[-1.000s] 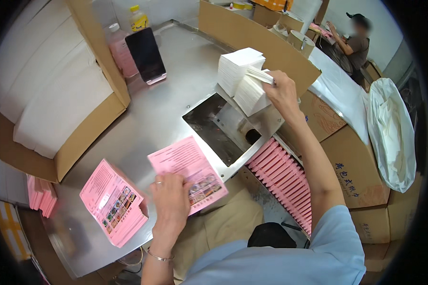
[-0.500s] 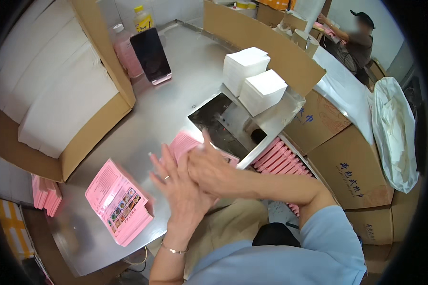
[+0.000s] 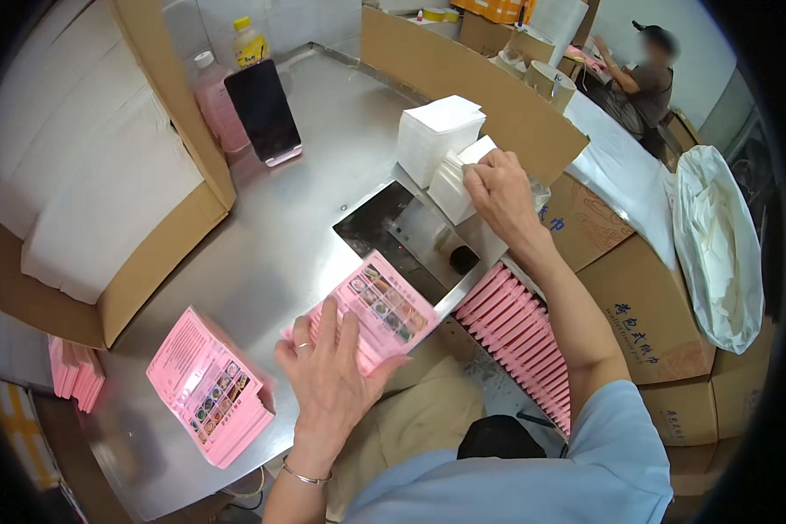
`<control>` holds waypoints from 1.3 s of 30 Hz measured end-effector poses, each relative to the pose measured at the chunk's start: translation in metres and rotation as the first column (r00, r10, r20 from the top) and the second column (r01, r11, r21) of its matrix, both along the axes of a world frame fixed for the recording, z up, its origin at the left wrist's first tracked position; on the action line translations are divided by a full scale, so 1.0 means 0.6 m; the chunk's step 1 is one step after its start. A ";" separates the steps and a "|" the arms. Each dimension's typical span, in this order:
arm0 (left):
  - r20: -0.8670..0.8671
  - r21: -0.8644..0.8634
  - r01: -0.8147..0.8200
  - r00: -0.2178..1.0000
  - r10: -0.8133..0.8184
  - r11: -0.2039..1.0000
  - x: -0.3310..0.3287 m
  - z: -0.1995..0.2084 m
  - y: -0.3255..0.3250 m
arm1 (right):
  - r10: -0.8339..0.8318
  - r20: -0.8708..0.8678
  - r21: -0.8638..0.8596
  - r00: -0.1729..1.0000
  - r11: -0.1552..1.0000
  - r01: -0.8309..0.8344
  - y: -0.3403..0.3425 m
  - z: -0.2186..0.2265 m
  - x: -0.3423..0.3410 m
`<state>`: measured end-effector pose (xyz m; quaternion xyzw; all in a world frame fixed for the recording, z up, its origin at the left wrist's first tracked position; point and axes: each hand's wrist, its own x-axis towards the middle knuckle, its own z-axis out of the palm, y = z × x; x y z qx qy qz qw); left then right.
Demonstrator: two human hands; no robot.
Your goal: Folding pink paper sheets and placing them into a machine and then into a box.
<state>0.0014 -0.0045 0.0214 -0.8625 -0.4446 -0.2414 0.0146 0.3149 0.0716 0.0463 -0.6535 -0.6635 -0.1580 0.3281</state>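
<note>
My left hand (image 3: 327, 371) lies with fingers spread on top of a pink printed packet (image 3: 393, 306), its thumb along the near edge. The packet sits at the table's front edge, just before the rectangular opening. Farther right, my right hand (image 3: 503, 194) pinches white folded tissues (image 3: 448, 185) at the top of the nearer stack, where several sheets fan apart. The fingertips are partly hidden. A second white tissue stack (image 3: 437, 131) stands just behind it. A pile of pink printed packets (image 3: 210, 384) rests on the table left of my left hand.
The metal table (image 3: 323, 113) has a dark rectangular opening (image 3: 402, 236). A phone (image 3: 263, 112) leans near two bottles. An open carton (image 3: 162, 244) of white tissues stands left. Pink packets (image 3: 506, 323) fill a row below right, beside cartons (image 3: 646, 306). Another person (image 3: 646, 87) sits far right.
My hands have come apart. The right one has moved up and right to the tissue stack. My left hand has stayed on the pink packet, whose printed picture side now shows.
</note>
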 end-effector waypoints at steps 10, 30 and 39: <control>0.152 -0.228 0.092 0.987 -0.058 0.969 -0.016 -0.026 -0.007 | 0.332 0.163 0.103 0.929 0.931 -0.351 -0.063 -0.052 -0.091; 0.148 -0.053 -0.541 0.827 0.542 0.839 -0.209 0.044 -0.048 | 0.152 0.189 -0.239 0.970 0.965 -0.104 -0.042 -0.017 -0.129; -0.078 0.084 -0.483 0.869 0.489 0.871 -0.238 0.030 -0.019 | -0.122 0.184 -0.012 0.975 0.992 0.126 -0.002 -0.027 -0.012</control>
